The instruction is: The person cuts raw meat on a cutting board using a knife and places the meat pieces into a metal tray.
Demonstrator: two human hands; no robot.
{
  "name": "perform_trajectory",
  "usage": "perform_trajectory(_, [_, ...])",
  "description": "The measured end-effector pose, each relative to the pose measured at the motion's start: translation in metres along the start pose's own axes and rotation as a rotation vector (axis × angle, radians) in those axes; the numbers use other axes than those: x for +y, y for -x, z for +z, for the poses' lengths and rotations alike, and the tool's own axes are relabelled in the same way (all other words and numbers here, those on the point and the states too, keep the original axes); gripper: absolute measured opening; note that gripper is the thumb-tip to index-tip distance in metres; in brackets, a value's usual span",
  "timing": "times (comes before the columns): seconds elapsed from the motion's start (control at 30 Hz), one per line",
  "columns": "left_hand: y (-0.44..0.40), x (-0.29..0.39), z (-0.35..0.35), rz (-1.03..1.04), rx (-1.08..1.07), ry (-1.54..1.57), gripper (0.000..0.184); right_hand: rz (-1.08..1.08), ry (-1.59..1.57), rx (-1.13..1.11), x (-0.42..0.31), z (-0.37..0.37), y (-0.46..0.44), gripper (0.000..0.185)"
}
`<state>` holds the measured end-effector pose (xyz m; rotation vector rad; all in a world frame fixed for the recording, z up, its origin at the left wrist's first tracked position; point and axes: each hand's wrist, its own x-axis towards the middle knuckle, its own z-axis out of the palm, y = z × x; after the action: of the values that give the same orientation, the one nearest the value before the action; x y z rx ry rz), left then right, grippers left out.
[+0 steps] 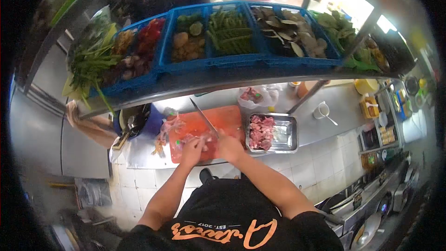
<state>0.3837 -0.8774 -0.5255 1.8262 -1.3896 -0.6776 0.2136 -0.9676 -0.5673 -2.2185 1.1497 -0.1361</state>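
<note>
A red cutting board lies on the steel counter. My right hand is wrapped round the handle of a knife, whose blade points up and to the left over the board. Beside it, my left hand has its fingers bent onto pale pink meat on the board. Stringy pale scraps lie at the board's left edge. Right of the board, a steel tray holds a pile of cut red meat in its left part.
Blue baskets of vegetables stand on a shelf above the counter. Behind the board lies a plastic bag of meat. A white cup with a spoon is farther right. A pot stands at the left.
</note>
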Motion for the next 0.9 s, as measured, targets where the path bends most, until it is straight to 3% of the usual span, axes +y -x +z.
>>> perform_trajectory(0.03, [0.000,0.009,-0.006,-0.114,0.013,0.104,0.029,0.008,0.009,0.026,-0.005,-0.014,0.003,0.046])
perform_trajectory(0.07, [-0.001,0.002,-0.007,-0.085,0.002,0.009,0.028,0.011,0.020,0.050,-0.009,-0.023,0.005,0.055])
perform_trajectory(0.13, [-0.002,-0.024,-0.003,-0.037,-0.001,-0.177,0.026,-0.258,0.305,0.185,0.028,0.005,-0.012,0.045])
perform_trajectory(0.2, [0.002,-0.042,0.008,-0.056,-0.017,-0.173,0.026,-0.268,0.284,0.245,0.023,-0.014,-0.007,0.036])
perform_trajectory(0.23, [0.004,-0.050,0.012,-0.065,-0.024,-0.173,0.025,-0.138,0.118,0.240,0.015,-0.028,0.006,0.034])
perform_trajectory(0.3, [0.008,-0.051,0.016,0.065,0.043,-0.218,0.025,-0.112,0.078,0.165,0.018,-0.059,0.012,0.031])
perform_trajectory(0.33, [0.009,-0.051,0.017,0.125,0.081,-0.242,0.025,-0.219,0.207,0.095,0.037,-0.075,0.012,0.029])
perform_trajectory(0.4, [0.014,-0.051,0.015,0.057,0.046,-0.165,0.025,-0.031,-0.099,0.459,0.086,-0.100,0.031,0.029])
perform_trajectory(0.47, [0.017,-0.056,0.016,0.064,0.057,-0.166,0.025,0.327,0.277,0.679,0.108,-0.141,0.071,0.033])
perform_trajectory(0.53, [0.019,-0.062,0.013,0.084,0.023,-0.166,0.024,0.398,0.442,0.791,0.180,-0.120,0.098,0.039])
perform_trajectory(0.6, [0.020,-0.061,0.014,0.157,0.039,-0.183,0.022,0.554,0.167,0.546,0.207,-0.117,0.113,0.043])
perform_trajectory(0.67, [0.019,-0.070,0.018,0.180,0.015,-0.166,0.020,0.547,0.090,0.459,0.229,-0.112,0.126,0.036])
perform_trajectory(0.77, [0.020,-0.067,0.020,0.183,0.054,-0.130,0.017,0.717,-0.285,0.517,0.161,-0.140,0.130,0.028])
perform_trajectory(0.9, [0.021,-0.061,0.017,0.184,0.064,-0.109,0.016,0.740,-0.753,0.565,0.138,-0.128,0.115,0.022])
